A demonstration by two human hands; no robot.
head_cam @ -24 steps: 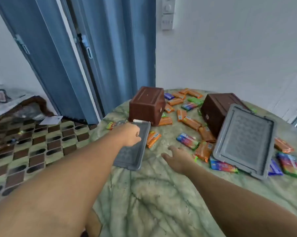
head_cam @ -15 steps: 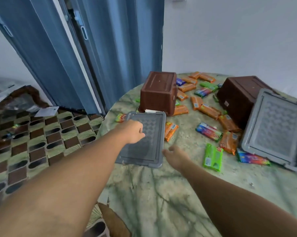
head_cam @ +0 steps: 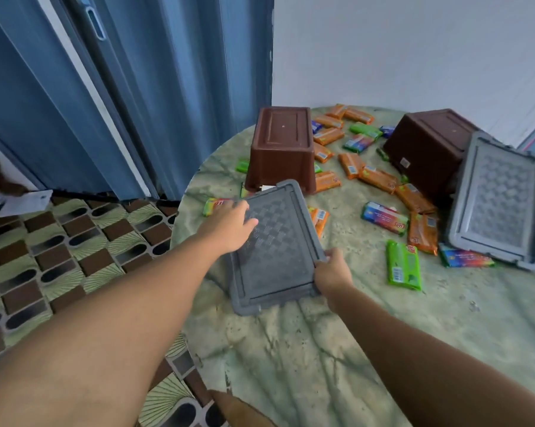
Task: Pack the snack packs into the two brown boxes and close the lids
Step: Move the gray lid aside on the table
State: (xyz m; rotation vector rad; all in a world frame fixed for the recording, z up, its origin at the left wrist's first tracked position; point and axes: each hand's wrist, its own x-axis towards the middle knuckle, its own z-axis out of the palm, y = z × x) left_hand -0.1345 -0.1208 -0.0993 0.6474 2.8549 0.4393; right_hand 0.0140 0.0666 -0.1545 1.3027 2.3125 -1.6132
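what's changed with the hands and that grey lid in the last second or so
The right hand moved from the table to grip the near right corner of the grey plastic lid, which now tilts, near end raised. The left hand stays on the lid's left side. The overturned brown plastic boxes and scattered snack packs lie as before.

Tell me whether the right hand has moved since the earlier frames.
Yes. The right hand has moved left onto the grey lid and now grips its near right corner.
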